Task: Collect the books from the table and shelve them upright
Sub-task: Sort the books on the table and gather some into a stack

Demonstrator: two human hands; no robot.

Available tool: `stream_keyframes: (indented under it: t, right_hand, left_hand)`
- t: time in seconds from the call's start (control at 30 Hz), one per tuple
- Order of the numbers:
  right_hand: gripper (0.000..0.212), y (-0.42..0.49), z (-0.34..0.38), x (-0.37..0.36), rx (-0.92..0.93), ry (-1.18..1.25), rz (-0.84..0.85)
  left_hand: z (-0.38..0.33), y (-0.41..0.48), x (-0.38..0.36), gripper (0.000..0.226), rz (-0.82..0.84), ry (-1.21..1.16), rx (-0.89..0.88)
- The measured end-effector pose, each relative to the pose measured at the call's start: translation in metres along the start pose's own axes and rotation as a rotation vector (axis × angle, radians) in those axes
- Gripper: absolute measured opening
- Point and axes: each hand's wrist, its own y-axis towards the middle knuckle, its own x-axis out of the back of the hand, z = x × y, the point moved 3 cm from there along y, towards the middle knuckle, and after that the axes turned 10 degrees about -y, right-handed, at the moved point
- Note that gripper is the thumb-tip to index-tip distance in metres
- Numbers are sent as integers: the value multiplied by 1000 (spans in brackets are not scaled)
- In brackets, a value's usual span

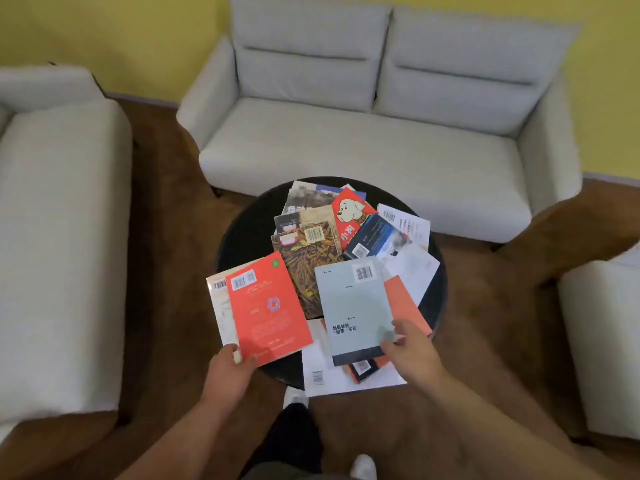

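Several books lie scattered and overlapping on a round black table (242,237). My left hand (230,370) grips the near corner of a red book (266,306) together with a pale book (219,306) beneath it, at the table's near left. My right hand (410,351) pinches the near right corner of a grey-blue book (356,306) that lies on an orange book (407,303). Further back lie a brown patterned book (308,258), a red book with a cartoon dog (349,216) and a dark blue book (375,237).
A light grey two-seat sofa (363,133) stands behind the table, another sofa (59,237) on the left and a seat (602,341) on the right. White books (325,368) overhang the table's near edge. The floor is brown wood. No shelf is in view.
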Motion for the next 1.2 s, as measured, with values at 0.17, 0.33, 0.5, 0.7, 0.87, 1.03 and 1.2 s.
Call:
stream_keyframes:
  t: [0.17,0.33,0.5,0.7,0.87,1.03,1.2]
  right_hand:
    - [38,40,34,-14,-146,17,-36]
    - [66,56,46,-17,-262,-98,-173]
    - [65,66,36,-15,-325,-65,-103]
    - [42,66,30,-13,-227,183,76]
    - [32,60,34,0,-102,188,110]
    - [24,42,52,18,5,286,230]
    - [25,23,81,41,154,291,233]
  left_hand:
    - [-2,42,12,44,48,133,139]
    - [-13,67,5,22,79,-85,181]
    - [-15,68,-8,28,4,-421,279]
    - [-20,73,-15,22,-111,-559,388]
    - [-28,76,-29,35,-121,-644,435]
    - [-43,64,-24,11,-11,-681,199]
    - [-48,39,-7,21,101,-791,109]
